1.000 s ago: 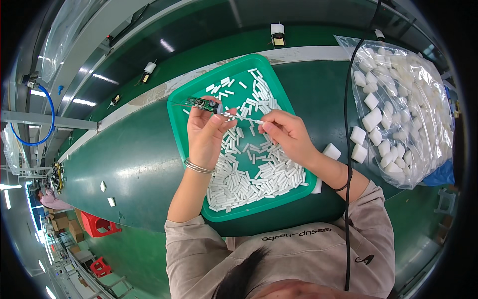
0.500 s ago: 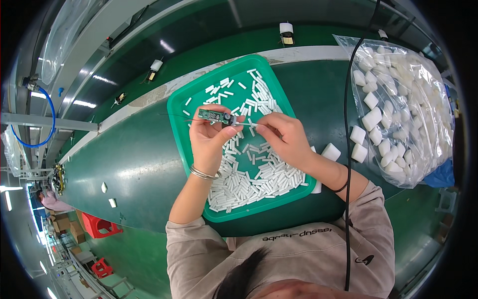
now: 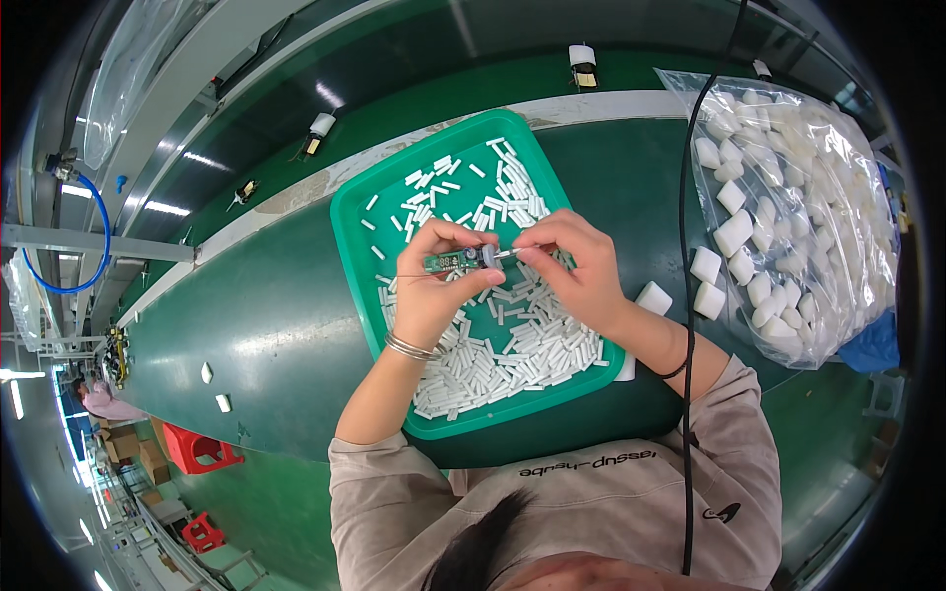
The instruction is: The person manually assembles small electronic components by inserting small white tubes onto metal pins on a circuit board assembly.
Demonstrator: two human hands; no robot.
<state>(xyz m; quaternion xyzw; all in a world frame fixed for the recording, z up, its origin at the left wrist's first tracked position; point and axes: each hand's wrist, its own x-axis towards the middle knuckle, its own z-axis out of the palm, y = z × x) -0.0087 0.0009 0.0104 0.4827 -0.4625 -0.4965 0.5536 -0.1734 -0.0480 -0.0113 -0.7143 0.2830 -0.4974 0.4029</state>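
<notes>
My left hand (image 3: 426,295) is closed around a small green circuit board (image 3: 450,262) with a grey round end piece and thin wires trailing to the left. Against that end piece my right hand (image 3: 583,271) pinches a thin white tube (image 3: 506,253) between thumb and fingertips. Whether the tube sits on or inside the end piece is too small to tell. Both hands are above a green tray (image 3: 353,281), in which many loose white tubes (image 3: 552,355) lie scattered and heaped.
On the right lies a clear bag (image 3: 818,217) of white foam-like plugs, with loose plugs (image 3: 654,298) beside it. A black cable (image 3: 687,394) hangs past my right arm. Beyond the tray's far edge, a belt carries small assemblies (image 3: 582,67). Red stools (image 3: 200,448) stand at lower left.
Both hands have shifted a little to the right with the circuit board, and the right fingertips now sit closer to its end piece. The assemblies on the far belt have moved right.
</notes>
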